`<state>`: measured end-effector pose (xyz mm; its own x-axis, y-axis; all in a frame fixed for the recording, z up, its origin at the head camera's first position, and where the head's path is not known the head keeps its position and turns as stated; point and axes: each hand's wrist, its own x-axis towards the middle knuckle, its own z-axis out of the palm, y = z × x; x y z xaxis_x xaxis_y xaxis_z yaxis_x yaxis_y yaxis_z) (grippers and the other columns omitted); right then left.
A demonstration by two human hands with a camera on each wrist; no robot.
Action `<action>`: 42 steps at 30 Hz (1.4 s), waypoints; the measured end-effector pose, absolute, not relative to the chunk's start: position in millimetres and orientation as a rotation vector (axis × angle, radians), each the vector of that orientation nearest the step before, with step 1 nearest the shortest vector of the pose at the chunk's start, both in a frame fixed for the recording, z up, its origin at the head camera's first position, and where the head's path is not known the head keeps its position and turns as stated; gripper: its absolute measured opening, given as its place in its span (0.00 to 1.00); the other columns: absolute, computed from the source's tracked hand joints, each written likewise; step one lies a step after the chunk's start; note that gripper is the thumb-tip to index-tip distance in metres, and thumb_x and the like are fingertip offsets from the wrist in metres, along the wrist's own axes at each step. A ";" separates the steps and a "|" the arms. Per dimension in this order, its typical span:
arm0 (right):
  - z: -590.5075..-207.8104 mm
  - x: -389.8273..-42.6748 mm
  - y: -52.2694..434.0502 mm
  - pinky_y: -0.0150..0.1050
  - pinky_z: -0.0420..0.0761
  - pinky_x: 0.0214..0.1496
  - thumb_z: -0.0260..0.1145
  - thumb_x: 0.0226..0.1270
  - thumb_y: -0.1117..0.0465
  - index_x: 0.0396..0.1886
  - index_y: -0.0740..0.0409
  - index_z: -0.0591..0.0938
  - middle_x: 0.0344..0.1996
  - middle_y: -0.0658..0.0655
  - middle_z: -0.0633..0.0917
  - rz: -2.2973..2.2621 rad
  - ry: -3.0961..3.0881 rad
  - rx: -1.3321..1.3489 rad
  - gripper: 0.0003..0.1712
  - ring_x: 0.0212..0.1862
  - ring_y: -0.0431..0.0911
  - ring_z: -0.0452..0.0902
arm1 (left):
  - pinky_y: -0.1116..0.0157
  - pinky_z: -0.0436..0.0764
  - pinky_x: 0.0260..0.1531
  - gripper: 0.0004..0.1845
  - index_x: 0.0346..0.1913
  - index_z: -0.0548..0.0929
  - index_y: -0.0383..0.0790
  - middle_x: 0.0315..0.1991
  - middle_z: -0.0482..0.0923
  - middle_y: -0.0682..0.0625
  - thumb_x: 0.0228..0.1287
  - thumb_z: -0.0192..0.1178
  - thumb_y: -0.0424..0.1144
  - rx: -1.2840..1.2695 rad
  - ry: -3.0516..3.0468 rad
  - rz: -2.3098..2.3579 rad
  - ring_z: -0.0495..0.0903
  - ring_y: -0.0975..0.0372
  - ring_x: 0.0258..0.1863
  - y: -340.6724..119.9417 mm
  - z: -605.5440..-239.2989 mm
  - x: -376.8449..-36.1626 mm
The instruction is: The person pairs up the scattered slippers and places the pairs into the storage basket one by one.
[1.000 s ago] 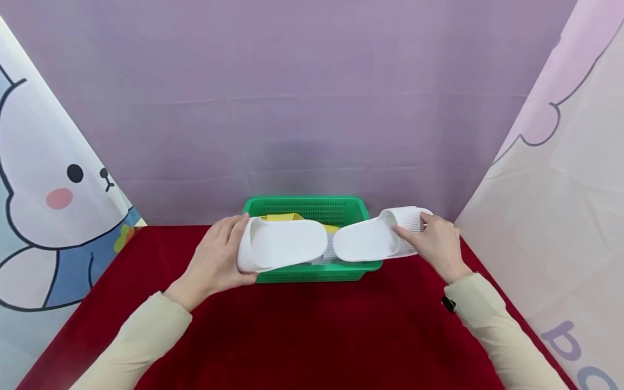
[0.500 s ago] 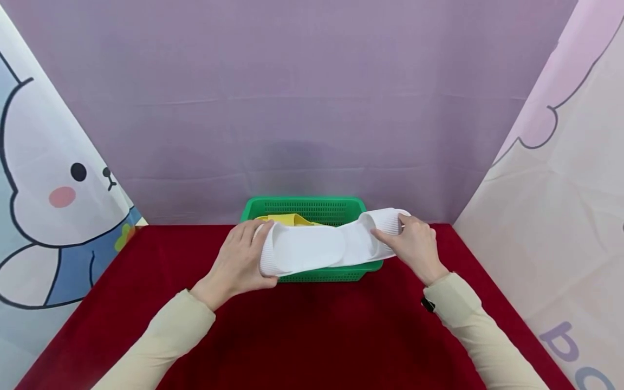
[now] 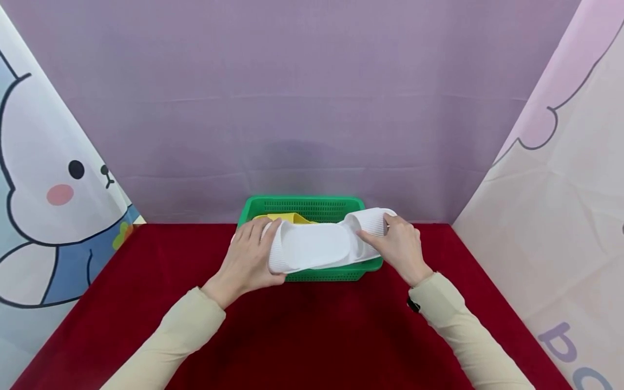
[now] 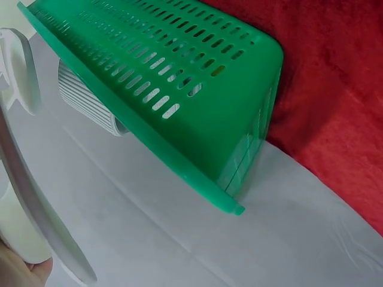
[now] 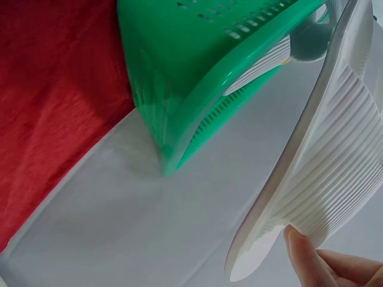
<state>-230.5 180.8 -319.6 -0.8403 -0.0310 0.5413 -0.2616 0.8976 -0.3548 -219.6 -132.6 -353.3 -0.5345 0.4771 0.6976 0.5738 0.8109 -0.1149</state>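
Two white slippers are held in the air over a green basket (image 3: 312,205), their heel ends overlapping in the head view. My left hand (image 3: 246,260) grips the left slipper (image 3: 314,246) by its ribbed strap end, fingers over the top and thumb below. With my right hand (image 3: 397,246) I pinch the toe end of the right slipper (image 3: 372,225), thumb at the strap opening. The right wrist view shows that ribbed strap (image 5: 341,161) close up, with fingertips at the toe. Inside the basket, yellow slipper straps (image 3: 292,218) show behind the white pair.
The basket stands on a red cloth (image 3: 312,336), near a plain purple curtain (image 3: 302,108). Another ribbed grey-white strap (image 4: 87,98) sticks up above the basket rim in the left wrist view. Printed panels (image 3: 53,179) flank the cloth on both sides.
My hands have come toward each other. The two white slippers, apart a second ago, now overlap at their heel ends; the left slipper moved right and the right one moved left.
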 end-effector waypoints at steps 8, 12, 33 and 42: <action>-319.6 -228.7 168.7 0.46 0.77 0.30 0.68 0.48 0.39 0.37 0.65 0.80 0.25 0.60 0.81 0.606 -2.502 0.212 0.32 0.26 0.52 0.77 | 0.52 0.71 0.52 0.54 0.62 0.64 0.36 0.52 0.68 0.39 0.27 0.65 0.61 -0.739 -2.255 -0.115 0.67 0.48 0.52 -124.8 -353.7 -220.3; -322.3 -228.1 161.0 0.47 0.79 0.33 0.68 0.48 0.38 0.46 0.68 0.79 0.29 0.62 0.82 0.614 -2.493 0.201 0.39 0.29 0.53 0.78 | 0.52 0.70 0.53 0.53 0.62 0.64 0.36 0.52 0.68 0.39 0.28 0.65 0.61 -0.726 -2.258 -0.088 0.67 0.48 0.52 -120.9 -354.7 -220.3; -338.4 -220.4 127.3 0.52 0.79 0.39 0.70 0.46 0.41 0.50 0.72 0.77 0.39 0.67 0.82 0.666 -2.421 0.222 0.42 0.36 0.57 0.80 | 0.52 0.69 0.53 0.54 0.63 0.62 0.37 0.54 0.67 0.39 0.30 0.67 0.61 -0.701 -2.253 -0.108 0.67 0.49 0.53 -106.7 -359.8 -220.1; -342.3 -216.1 122.3 0.51 0.80 0.42 0.69 0.48 0.41 0.53 0.72 0.75 0.43 0.66 0.81 0.639 -2.439 0.275 0.43 0.41 0.56 0.79 | 0.53 0.69 0.54 0.53 0.63 0.63 0.37 0.54 0.67 0.39 0.30 0.66 0.61 -0.716 -2.211 -0.110 0.67 0.49 0.53 -103.6 -359.2 -220.4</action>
<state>-216.1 122.3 -342.3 -0.8008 -0.0463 0.5972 -0.3334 0.8628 -0.3801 -220.4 -103.6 -359.2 -0.5265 0.4583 0.7160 0.5273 0.8367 -0.1479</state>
